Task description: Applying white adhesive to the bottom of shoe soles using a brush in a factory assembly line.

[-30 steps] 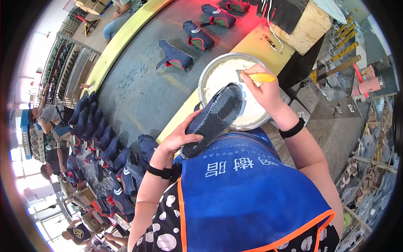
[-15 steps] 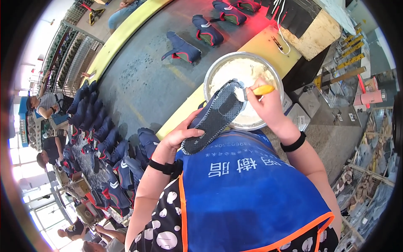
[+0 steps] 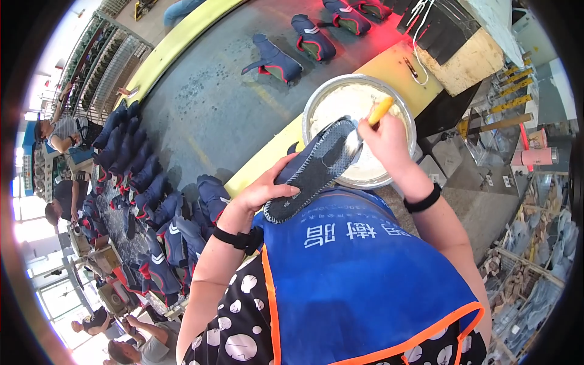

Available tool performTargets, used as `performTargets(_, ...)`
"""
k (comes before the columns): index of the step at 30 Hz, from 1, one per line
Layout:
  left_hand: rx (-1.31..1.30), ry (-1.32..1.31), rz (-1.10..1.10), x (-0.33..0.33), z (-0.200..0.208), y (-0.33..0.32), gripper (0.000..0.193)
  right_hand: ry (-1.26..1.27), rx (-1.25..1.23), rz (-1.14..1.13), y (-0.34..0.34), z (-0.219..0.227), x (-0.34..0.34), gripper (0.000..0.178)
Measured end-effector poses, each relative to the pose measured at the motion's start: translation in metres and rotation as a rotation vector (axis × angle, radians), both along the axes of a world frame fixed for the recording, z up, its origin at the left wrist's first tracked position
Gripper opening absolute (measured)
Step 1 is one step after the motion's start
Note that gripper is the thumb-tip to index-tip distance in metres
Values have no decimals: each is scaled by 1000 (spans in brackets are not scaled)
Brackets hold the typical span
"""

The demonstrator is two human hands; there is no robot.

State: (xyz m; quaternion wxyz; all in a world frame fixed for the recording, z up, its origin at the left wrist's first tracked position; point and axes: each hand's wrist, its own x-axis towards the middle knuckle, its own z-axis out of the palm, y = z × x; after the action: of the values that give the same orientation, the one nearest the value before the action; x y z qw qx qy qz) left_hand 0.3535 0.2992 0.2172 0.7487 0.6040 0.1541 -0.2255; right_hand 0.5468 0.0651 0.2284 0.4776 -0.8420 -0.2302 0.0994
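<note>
At picture centre, the left hand (image 3: 258, 194) has its fingers clasped around a dark blue shoe (image 3: 313, 167) turned sole-up. At about one o'clock from it, the right hand (image 3: 383, 137) grips a yellow-handled brush (image 3: 370, 123), whose bristles seem to touch the sole's toe end, though glare blurs this. Just behind sits a round metal bowl of white glue (image 3: 365, 100) on the yellow table (image 3: 267, 161), with more blue shoes (image 3: 274, 58) on the grey conveyor at eleven o'clock.

Left hand (image 3: 258, 198): grips shoe sole (image 3: 313, 167), tread up.
Right hand (image 3: 386, 143): holds yellow-handled brush (image 3: 368, 125), bristles apparently touching the sole's toe end.
Metal bowl (image 3: 316, 103): just behind the sole.
</note>
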Motion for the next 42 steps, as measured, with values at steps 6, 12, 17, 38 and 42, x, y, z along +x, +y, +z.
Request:
performTargets(6,-347,80,3,-6,-3,9,89,-155,105,118,23,-4,14,17)
performTargets(12,-377,136,1,-11,-11,14,85,-176,155,350,69,18,-45,15)
performTargets(17,-382,136,31,-18,-20,20,87,-151,343,420,93,25,-35,13)
performTargets(38,-450,57,573,-10,-84,113,78,264,251,-4,34,-18,89,16)
performTargets(42,-202,114,818,43,-130,154,78,232,192,-223,-4,-18,81,14)
